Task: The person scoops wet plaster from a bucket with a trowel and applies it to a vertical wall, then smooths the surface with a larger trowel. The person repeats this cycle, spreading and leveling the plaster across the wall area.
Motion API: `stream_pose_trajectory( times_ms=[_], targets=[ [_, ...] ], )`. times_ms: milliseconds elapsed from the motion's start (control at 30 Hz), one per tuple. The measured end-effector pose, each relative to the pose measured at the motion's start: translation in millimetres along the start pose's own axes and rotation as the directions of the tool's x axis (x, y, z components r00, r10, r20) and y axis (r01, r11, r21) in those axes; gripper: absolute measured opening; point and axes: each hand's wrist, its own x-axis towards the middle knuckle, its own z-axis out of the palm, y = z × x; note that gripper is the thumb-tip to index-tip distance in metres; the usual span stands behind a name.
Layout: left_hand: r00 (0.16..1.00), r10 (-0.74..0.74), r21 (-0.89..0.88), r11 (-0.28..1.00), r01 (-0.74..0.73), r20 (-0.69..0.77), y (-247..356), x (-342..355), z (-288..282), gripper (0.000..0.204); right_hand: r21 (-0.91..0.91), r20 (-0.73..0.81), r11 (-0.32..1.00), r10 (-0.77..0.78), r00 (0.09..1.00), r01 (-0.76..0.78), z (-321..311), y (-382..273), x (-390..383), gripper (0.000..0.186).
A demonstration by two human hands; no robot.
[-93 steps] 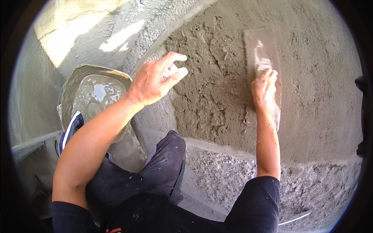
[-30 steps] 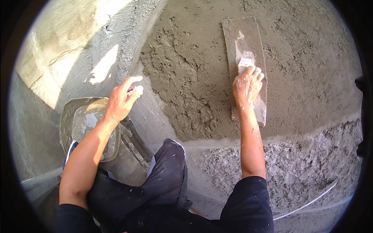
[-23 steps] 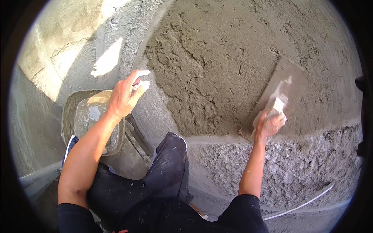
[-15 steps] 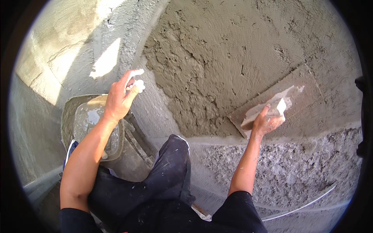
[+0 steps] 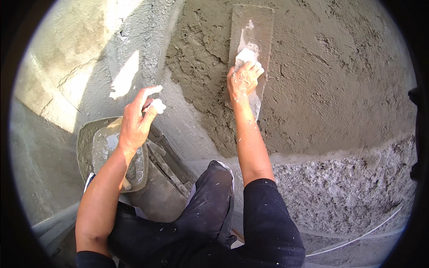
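Note:
My right hand (image 5: 244,81) is wrapped round the handle of a long rectangular plastering trowel (image 5: 253,27). The blade lies against the wet grey-brown mortar (image 5: 201,53), pointing away from me, with pale smears on its back. White wrapping covers some fingers of that hand. My left hand (image 5: 137,119) hovers over the rim of a mortar tub (image 5: 85,154), fingers curled loosely and apart, with nothing visible in them. Its fingertips are also wrapped in white. Below the wall patch's left part, the mortar is rough and lumpy; farther right it is smoother.
Boards (image 5: 167,167) lie beside the tub, near my knee (image 5: 210,187). A rough, bare grey band (image 5: 344,192) runs below the mortar on the right, with a thin white cable (image 5: 357,238) across it. A smooth wall (image 5: 40,152) stands at the left.
My right hand has swept the trowel left and away from me, turning it from slanted to nearly upright. The left hand stays over the tub, its fingers held much the same.

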Motion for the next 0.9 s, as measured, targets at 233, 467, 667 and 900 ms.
stream_pose_trajectory(
  times_ms=[233, 467, 667, 900],
  targets=[
    [0.994, -0.081, 0.206, 0.974, 0.096, -0.078, 15, 0, -8, 0.036, 0.412, 0.085, 0.911, -0.041, 0.995, 0.003, -38, -58, -56, 0.050],
    [0.972, 0.119, 0.489, 0.872, -0.005, -0.202, 43, -11, -26, 0.033, 0.861, 0.240, 0.344, 0.374, 0.896, -0.375, -79, -174, -13, 0.054],
    [0.789, -0.537, -0.278, 0.840, 0.466, -0.298, 50, -20, -64, 0.035, 0.573, 0.755, -0.523, 0.037, 0.655, -0.631, -111, -259, -32, 0.034],
    [0.604, -0.517, -0.596, 0.799, 0.086, -0.606, 42, -27, -132, 0.056, 0.139, 0.752, -0.678, -0.402, 0.523, -0.722, -134, -331, -85, 0.034]
  ],
)
